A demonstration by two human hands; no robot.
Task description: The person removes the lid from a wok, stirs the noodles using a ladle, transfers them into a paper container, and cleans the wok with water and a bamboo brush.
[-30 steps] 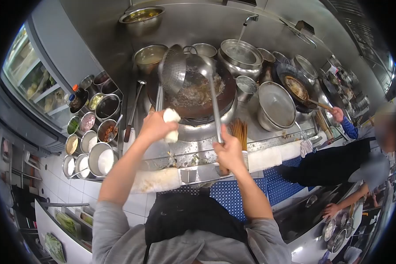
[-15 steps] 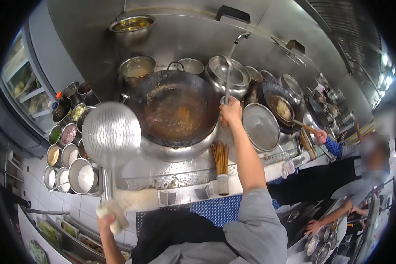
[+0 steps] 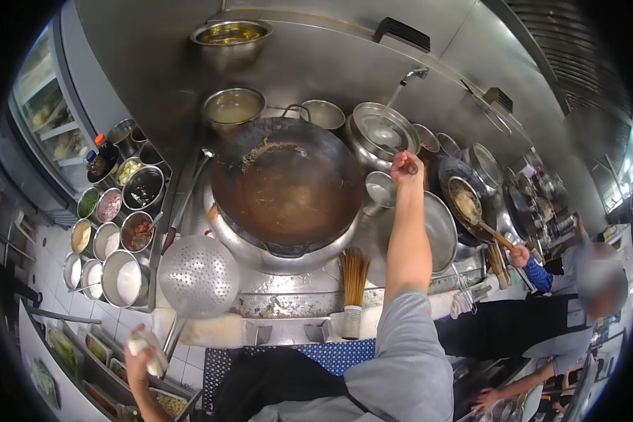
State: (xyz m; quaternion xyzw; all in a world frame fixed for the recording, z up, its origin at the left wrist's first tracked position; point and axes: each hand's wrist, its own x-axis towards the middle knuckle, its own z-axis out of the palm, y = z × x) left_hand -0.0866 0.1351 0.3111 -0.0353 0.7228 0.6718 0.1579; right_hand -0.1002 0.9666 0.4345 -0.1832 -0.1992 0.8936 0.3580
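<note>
My right hand [image 3: 406, 167] is closed on a ladle's handle [image 3: 412, 169], its end pointing at me. It is at the near edge of a steel pot [image 3: 354, 144] of water behind the wok; the ladle's bowl is hard to make out. At lower left, my left hand [image 3: 140, 357] is wrapped round a pale folded cloth [image 3: 152, 354]. Beside the cloth runs the handle of a large perforated skimmer [image 3: 198, 276]; whether my fingers touch that handle, I cannot tell. The skimmer's round head is over the counter's front left. A big dark wok [image 3: 288, 190] holds brownish liquid with bits along its wall.
A bamboo brush [image 3: 354, 281] stands at the counter front. Several seasoning tins [image 3: 125, 278] are at left. A long-handled utensil [image 3: 188, 200] lies left of the wok. A mesh strainer [image 3: 437, 232] lies at right. A co-worker's hand [image 3: 519, 256] holds another ladle over a second wok [image 3: 446, 169].
My right hand has moved right and away from me, swinging the ladle from upright toward the rear pot. The skimmer has dropped lower and nearer. My left hand has moved left and down with the cloth.
</note>
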